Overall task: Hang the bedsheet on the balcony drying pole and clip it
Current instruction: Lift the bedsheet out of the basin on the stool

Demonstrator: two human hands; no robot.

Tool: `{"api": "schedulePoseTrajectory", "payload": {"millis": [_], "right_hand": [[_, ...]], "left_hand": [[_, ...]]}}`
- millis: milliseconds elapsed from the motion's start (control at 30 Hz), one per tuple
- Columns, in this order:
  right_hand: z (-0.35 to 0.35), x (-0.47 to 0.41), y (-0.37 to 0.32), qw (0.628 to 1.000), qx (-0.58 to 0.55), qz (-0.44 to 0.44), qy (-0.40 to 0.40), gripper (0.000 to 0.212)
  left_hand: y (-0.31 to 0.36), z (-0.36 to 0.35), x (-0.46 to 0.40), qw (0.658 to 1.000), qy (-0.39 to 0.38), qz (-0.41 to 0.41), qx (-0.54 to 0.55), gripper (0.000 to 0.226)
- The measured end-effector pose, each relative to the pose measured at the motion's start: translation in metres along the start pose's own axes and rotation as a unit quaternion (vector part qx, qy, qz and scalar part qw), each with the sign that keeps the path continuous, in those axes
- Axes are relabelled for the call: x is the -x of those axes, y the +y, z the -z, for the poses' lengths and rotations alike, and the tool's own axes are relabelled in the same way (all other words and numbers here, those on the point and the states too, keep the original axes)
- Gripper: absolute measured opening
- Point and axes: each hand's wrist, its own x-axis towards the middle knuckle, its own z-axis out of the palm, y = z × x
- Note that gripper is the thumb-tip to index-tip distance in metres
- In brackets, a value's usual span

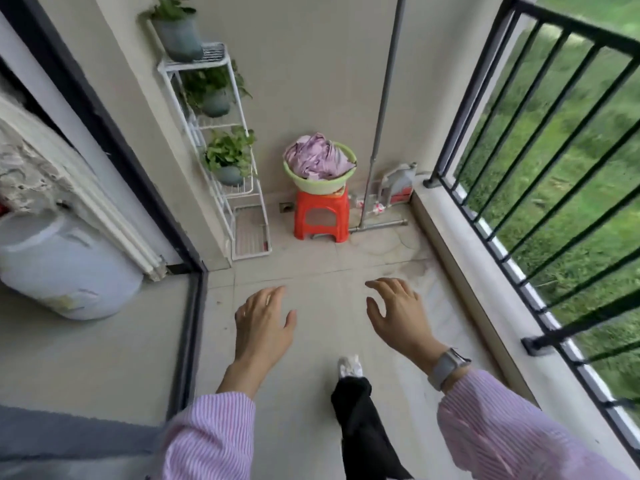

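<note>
My left hand (265, 318) and right hand (398, 313) empty, fingers spread, bedsheet (317, 160) well ahead, crumpled lilac in a green basin (318, 183) on a red stool (321, 214)

a narrow balcony is seen in daylight. pale floor tiles (346, 271) are bounded by a plain beige wall (311, 81) at the far end. a black metal railing (519, 150) is set on a low ledge at right, with grass (588, 168) beyond. a white wire plant rack (221, 140) holding potted plants is placed in the left corner, beside a dark door frame (114, 140).
</note>
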Motion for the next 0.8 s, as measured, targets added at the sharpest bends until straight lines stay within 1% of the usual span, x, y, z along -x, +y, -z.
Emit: {"api": "schedulePoseTrajectory", "payload": {"millis": [100,200,367,433,500,600,700,800], "right_hand": [[-0.013,-0.092,0.016,1.0,-0.015,-0.014,0.0,0.054],[-0.017,-0.187,0.029,1.0,-0.022,0.001,-0.013,0.06],[-0.019,-0.334,0.036,0.999,-0.009,0.012,-0.041,0.049],[-0.028,-0.379,0.037,0.998,-0.008,0.023,-0.05,0.047],[-0.04,-0.423,0.041,0.998,-0.009,0.029,-0.063,0.045],[-0.066,-0.49,0.054,0.997,-0.017,0.011,-0.075,0.044],[-0.096,-0.561,0.069,0.996,-0.035,-0.016,-0.078,0.037],[-0.127,-0.635,0.081,0.994,-0.041,-0.055,-0.091,0.036]], "left_hand": [[0.004,-0.015,-0.096,1.0,-0.005,-0.003,0.0,0.045],[0.014,-0.018,-0.197,1.0,-0.017,0.001,-0.017,0.044],[0.019,-0.01,-0.329,1.0,0.008,-0.006,-0.003,0.038],[0.009,-0.014,-0.366,1.0,0.001,0.009,0.003,0.039],[-0.004,-0.024,-0.404,0.999,-0.022,0.035,0.012,0.041],[-0.022,-0.046,-0.47,0.997,-0.052,0.059,0.023,0.044],[-0.038,-0.07,-0.549,0.996,-0.062,0.059,0.027,0.044],[-0.052,-0.094,-0.638,0.994,-0.092,0.046,0.046,0.044]]}}
